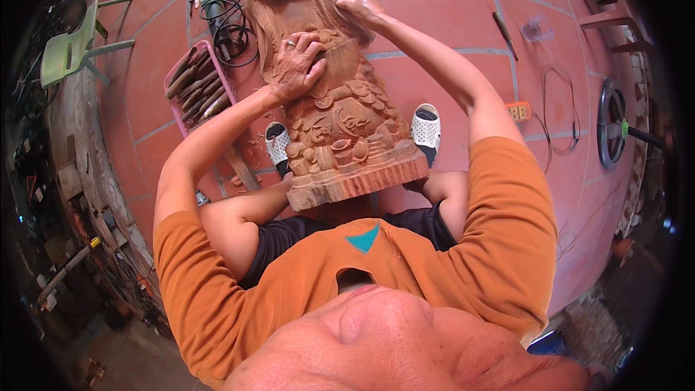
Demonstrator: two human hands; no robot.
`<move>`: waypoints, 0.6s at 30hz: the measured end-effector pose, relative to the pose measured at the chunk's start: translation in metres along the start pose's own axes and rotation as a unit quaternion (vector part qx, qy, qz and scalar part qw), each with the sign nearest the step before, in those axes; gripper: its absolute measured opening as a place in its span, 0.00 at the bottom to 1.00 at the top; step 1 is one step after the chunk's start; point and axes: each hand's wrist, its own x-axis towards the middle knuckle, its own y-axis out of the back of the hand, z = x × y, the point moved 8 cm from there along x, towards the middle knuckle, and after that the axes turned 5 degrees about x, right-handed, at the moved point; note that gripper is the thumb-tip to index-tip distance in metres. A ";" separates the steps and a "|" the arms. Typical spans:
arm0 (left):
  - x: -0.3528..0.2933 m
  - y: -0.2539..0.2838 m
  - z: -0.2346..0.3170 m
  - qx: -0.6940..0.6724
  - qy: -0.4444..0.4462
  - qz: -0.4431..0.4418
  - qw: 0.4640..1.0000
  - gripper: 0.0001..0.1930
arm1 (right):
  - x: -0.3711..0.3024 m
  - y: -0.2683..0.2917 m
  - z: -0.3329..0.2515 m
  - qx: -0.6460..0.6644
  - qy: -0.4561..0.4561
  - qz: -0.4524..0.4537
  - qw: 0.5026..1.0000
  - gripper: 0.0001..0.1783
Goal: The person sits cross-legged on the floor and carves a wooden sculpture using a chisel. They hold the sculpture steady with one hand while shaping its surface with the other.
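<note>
A large reddish-brown carved wooden sculpture (340,123) leans on my knees, its base toward me. My left hand (295,65) presses on the carving's middle, a ring on one finger, fingers pinched around the tip of a thin tool (346,45). My right hand (360,3) is closed on the upper end of that tool, against the sculpture's upper right side. The tool lies slantwise across the carved surface between both hands.
A pink tray (176,81) of several wood-handled chisels lies on the red tiled floor at left. Black cables and a power tool (223,20) sit behind it. A green plastic chair (69,47) stands far left. A loose chisel (504,35), a power strip (518,111) and a wheel (612,123) lie right.
</note>
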 end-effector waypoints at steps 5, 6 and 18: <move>0.001 0.002 0.001 -0.005 0.003 0.002 1.000 0.14 | 0.001 0.004 0.007 0.056 -0.015 -0.014 0.998 0.15; 0.001 0.002 0.002 -0.004 0.002 0.004 1.000 0.14 | 0.009 0.004 0.001 0.047 0.003 0.023 0.999 0.15; -0.001 -0.001 -0.002 0.001 0.002 0.003 1.000 0.14 | 0.031 -0.003 0.002 0.226 0.042 0.048 0.972 0.10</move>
